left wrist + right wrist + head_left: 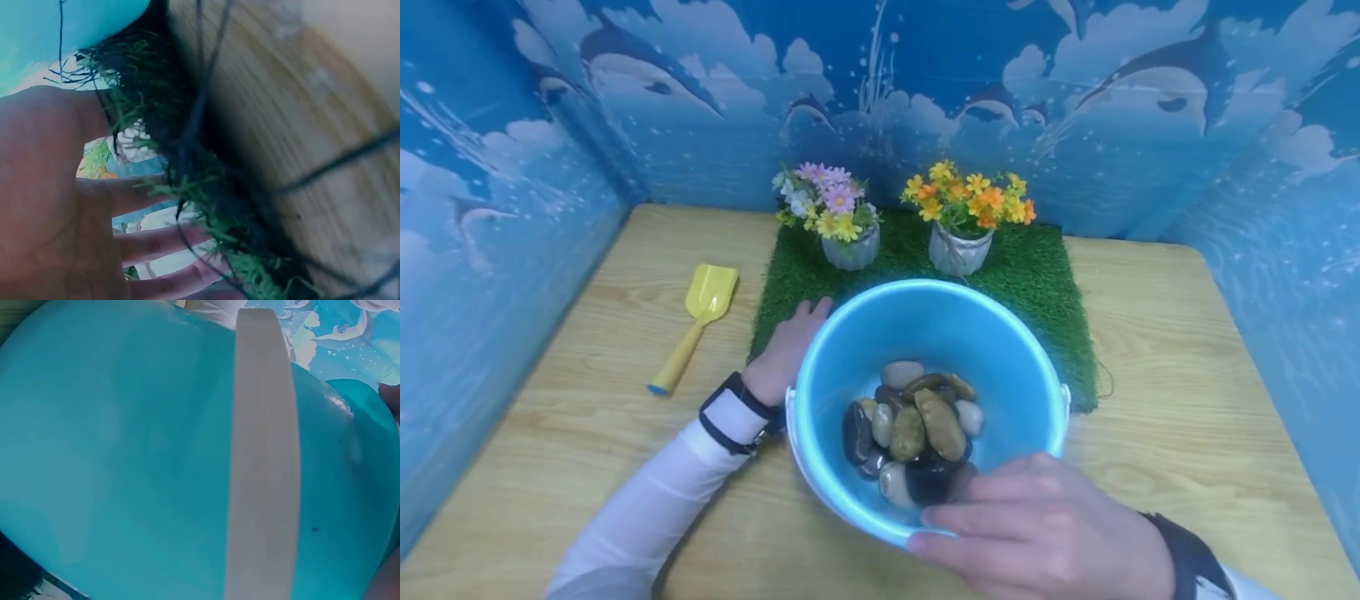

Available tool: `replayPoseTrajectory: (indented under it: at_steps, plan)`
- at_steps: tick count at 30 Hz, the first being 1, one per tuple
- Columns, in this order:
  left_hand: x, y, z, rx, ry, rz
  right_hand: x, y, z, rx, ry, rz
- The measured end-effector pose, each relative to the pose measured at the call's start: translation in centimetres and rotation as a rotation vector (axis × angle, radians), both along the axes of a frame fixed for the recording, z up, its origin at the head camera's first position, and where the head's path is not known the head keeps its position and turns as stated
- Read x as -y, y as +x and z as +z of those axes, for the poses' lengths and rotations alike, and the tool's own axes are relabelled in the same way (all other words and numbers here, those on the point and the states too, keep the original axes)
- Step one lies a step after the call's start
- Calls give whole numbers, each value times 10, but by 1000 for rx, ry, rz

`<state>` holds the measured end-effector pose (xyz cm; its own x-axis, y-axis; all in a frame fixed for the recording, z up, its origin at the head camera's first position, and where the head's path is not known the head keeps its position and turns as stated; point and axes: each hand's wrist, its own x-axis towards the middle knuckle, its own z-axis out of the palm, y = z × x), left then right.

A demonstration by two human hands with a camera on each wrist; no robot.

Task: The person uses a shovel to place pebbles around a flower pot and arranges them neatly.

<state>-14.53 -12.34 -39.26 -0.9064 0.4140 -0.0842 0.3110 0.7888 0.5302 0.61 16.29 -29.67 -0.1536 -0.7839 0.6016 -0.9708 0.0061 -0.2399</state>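
Observation:
A light blue bucket stands in the middle, its mouth facing up towards me, with several wet stones in brown, black and pale grey at the bottom. My right hand grips the bucket's near rim, some fingers reaching inside over the edge. In the right wrist view the bucket's outer wall fills most of the picture, crossed by its white handle. To the left of the bucket, my left hand lies with fingers extended at the edge of the green grass mat; the bucket hides part of that hand.
Two potted artificial flower bunches, one pink and yellow, one orange, stand on the mat behind the bucket. A yellow toy shovel lies left on the wooden table. Blue dolphin-print cloth encloses the back and sides.

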Motion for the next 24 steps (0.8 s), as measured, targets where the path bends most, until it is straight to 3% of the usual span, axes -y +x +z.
replayPoseTrajectory:
  at_steps: [2, 7, 10, 17, 20, 24]
  plan:
    - [2, -1, -1, -5, -16, -16, 2, -2, -1, -6, -26, 9]
    - [6, -12, -1, -63, -136, -131, 2, -2, -3, 2, -52, 0]
    - [8, -18, 3, -73, -146, -157, 1, -2, -4, -14, -46, -10]
    - [27, -25, 21, -35, -92, -61, 0, -3, -4, -34, -36, -8]
    - [40, -31, 30, -61, -118, -7, -1, -3, -4, -18, -30, -7]
    - [66, -41, 41, -152, -181, 96, -1, -3, -4, -13, -18, -5]
